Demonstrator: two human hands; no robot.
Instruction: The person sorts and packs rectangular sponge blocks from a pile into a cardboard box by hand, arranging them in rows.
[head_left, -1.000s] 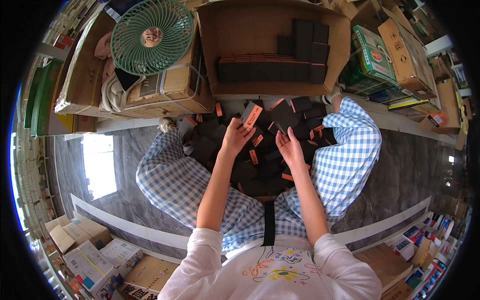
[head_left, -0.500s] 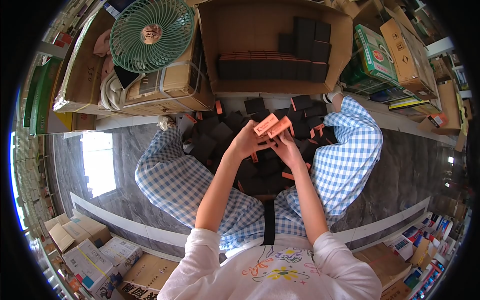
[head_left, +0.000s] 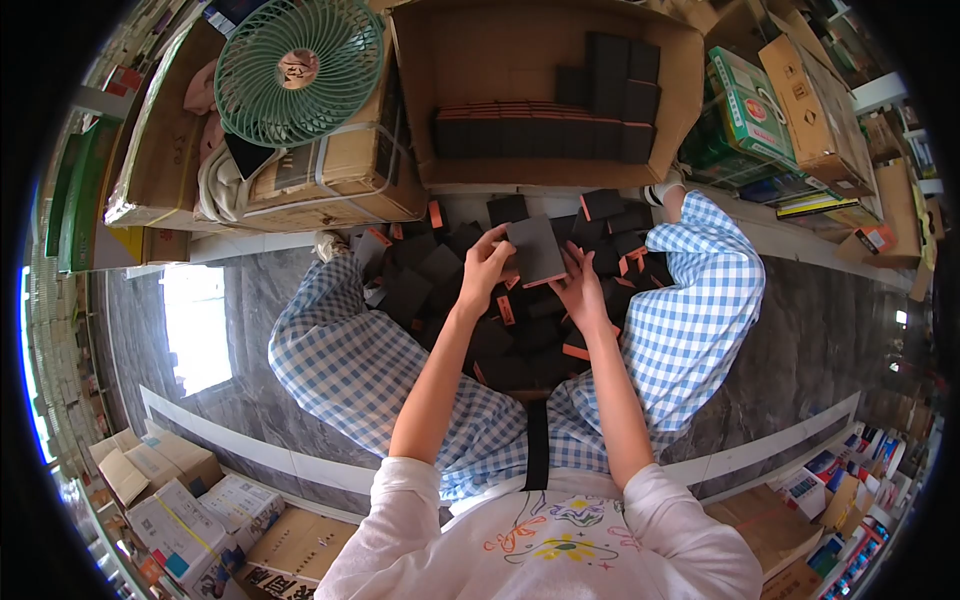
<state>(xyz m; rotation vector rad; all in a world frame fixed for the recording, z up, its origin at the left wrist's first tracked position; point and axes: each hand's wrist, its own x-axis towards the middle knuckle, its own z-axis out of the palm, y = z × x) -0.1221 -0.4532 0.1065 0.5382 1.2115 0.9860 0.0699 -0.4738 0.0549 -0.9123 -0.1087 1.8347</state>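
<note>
While holding a black box with orange edging point(head_left: 537, 250) level above a loose pile of matching boxes point(head_left: 405, 292) between the checked trouser legs point(head_left: 700, 290), clamping its left side in the fingers of the left hand point(head_left: 483, 274) and its right side in the fingers of the right hand point(head_left: 583, 298). Turning its broad dark face upward, possibly hiding another beneath; not letting that be told from this angle. Showing, beyond the pile, an open cardboard carton point(head_left: 480, 50) only partly filled, with a neat row point(head_left: 520, 135) lining its near side and a short block point(head_left: 608, 75) extending farther in at the right. Seeming well short of fully sorted, judging by the many boxes lying jumbled outside the carton at mixed angles.
</note>
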